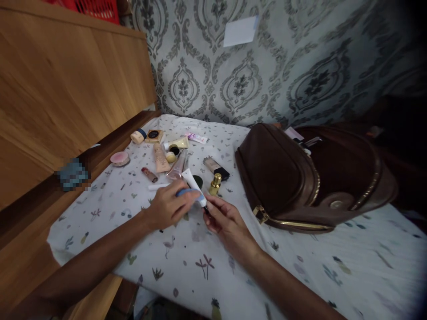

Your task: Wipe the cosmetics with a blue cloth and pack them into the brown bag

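Note:
My left hand (pixel 170 205) is closed around a white tube with a blue band (pixel 193 184), holding it tilted above the printed sheet (pixel 187 266). Right beside it, my right hand (pixel 223 218) pinches the tube's dark cap end (pixel 206 208) with curled fingers. Just beyond the hands lie several cosmetics: a gold-capped bottle (pixel 215 183), a beige tube (pixel 160 158), a red lipstick (pixel 149 174), a pink compact (pixel 119 158) and a black-capped foundation bottle (pixel 216 168).
An open brown leather bag (pixel 287 178) with gold zips lies to the right on the sheet. A wooden headboard (pixel 66 89) and ledge run along the left. Patterned wallpaper (pixel 267 66) with a white note (pixel 240 31) is behind.

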A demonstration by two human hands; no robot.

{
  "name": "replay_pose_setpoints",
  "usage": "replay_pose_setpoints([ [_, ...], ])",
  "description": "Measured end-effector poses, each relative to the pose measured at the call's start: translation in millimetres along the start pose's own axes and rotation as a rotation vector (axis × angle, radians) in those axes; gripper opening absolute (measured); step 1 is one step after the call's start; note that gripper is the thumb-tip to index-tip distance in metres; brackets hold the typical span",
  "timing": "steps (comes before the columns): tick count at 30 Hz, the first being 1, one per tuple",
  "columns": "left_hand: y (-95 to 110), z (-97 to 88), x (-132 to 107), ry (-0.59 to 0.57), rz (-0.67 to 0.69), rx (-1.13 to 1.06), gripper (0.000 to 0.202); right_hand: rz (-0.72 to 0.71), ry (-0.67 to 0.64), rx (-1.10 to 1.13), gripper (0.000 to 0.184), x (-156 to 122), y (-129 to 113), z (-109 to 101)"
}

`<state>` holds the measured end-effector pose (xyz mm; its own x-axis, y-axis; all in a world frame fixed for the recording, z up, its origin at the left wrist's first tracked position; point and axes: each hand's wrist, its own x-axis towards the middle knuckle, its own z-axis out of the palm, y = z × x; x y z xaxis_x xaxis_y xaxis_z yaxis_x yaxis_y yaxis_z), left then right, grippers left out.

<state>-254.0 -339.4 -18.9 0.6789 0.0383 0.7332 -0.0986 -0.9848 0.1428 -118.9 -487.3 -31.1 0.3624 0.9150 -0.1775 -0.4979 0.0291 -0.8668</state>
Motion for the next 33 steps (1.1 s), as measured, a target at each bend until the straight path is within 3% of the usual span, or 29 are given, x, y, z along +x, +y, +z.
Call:
replay_pose_setpoints([
  [3, -3.4, -0.2, 1.2, -0.022, -0.050, 0.079, 0.021, -0.042, -0.016, -0.102, 0.048, -1.4, 0.1, 0.3],
  [9, -28.6, -11.4, 9.2, 0.102, -0.392, 0.055, 0.022, -0.062, -0.041, -0.181, 0.050, -1.5, -1.3, -0.9],
  [13, -33.3, -8.3, 8.8, 0.131, -0.548, -0.164, 0.026, -0.063, -0.056, -0.159, 0.051, -0.6, -1.0, -1.8],
  [22, -24.0, -6.4, 13.2, 0.012, -0.913, -0.687, 0.036, -0.055, -0.059, -0.109, 0.046, 1.2, 2.6, -2.8],
  [28, -27.9, -3.3, 10.7, 0.125, -0.990, -0.783, 0.035, -0.074, 0.041, -0.003, 0.043, 3.0, -0.8, -1.7],
  [33, -30.0, 0.2, 7.3, 0.135, -0.972, -0.788, 0.035, -0.063, 0.072, -0.039, 0.039, 5.2, -1.9, -2.2],
])
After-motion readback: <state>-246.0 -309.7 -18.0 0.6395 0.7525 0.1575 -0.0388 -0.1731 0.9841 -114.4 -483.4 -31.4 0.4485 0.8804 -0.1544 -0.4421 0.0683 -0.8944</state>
